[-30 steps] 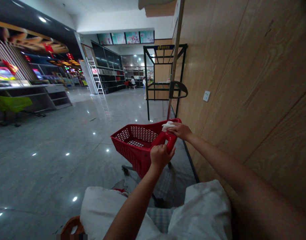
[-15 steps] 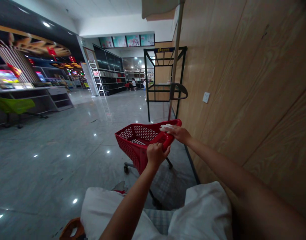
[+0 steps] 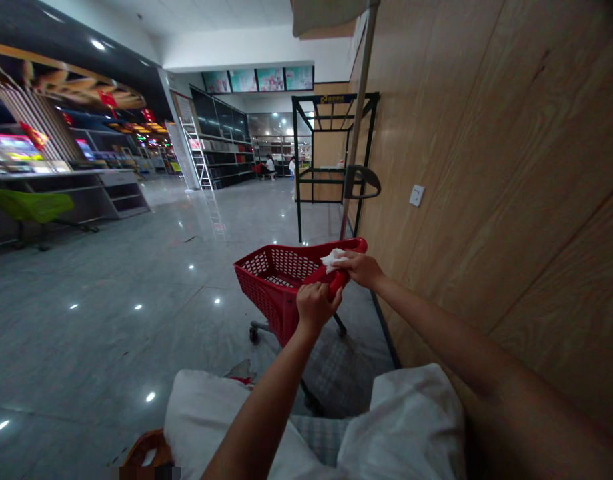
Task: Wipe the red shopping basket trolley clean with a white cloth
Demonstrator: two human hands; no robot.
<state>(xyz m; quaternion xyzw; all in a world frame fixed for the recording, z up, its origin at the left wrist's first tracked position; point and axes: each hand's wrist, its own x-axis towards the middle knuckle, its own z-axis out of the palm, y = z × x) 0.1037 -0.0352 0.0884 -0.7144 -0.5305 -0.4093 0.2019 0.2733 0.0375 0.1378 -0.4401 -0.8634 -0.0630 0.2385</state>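
A small red plastic shopping cart on wheels stands on the shiny grey floor just ahead of my knees. My left hand is closed round the cart's red handle at its near end. My right hand presses a crumpled white cloth onto the handle's upper end, fingers curled over it. My legs in white trousers fill the bottom of the view.
A wood-panelled wall with a white socket runs close on the right. A black metal rack and a pole stand behind the cart. A ladder, shelves, a green chair and distant people lie across the floor.
The cart has shifted slightly right and nearer the wall. My right hand has slid the white cloth a little along the handle; my left hand keeps its grip.
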